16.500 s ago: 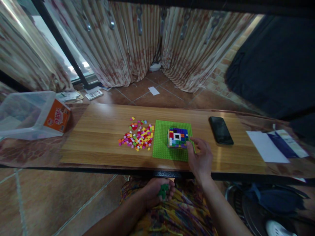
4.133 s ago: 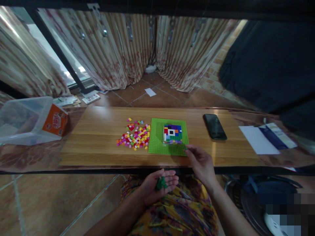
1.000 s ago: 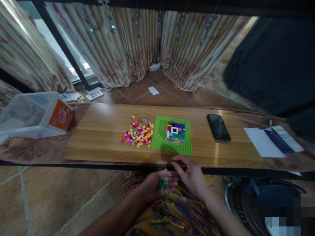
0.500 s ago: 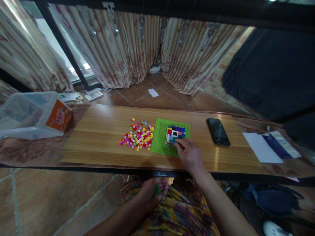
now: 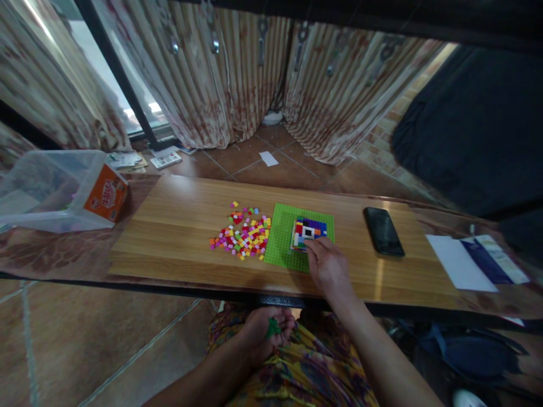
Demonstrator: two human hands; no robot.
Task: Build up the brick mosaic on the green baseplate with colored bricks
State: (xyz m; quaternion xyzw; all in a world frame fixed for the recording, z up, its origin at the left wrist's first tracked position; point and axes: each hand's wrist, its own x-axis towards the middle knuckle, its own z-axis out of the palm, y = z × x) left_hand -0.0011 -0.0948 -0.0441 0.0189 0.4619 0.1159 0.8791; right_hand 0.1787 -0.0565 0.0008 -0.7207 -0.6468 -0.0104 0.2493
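My left hand (image 5: 268, 333) lies palm up over my lap, its fingers curled around several small green bricks (image 5: 274, 327). Past the table's near edge, my right hand (image 5: 328, 264) reaches to a square multicoloured brick build (image 5: 311, 228). Its thumb and fingers are pinched together at the near side of the build, and whatever is between them is hidden. Blue, red, white and orange bricks show on the build's top, around a black square framed in white. It sits on a green baseplate (image 5: 280, 234).
Left of the baseplate lies a loose pile of small pink, yellow, red and white bricks (image 5: 241, 240). A black phone (image 5: 384, 232) and white papers (image 5: 460, 263) lie to the right. A clear plastic box (image 5: 55, 192) with an orange label stands at the far left of the table (image 5: 169, 254).
The whole view has shifted slightly, so the table things appear a little further right. My right hand stays at the build's near side, and the left palm still holds the green bricks.
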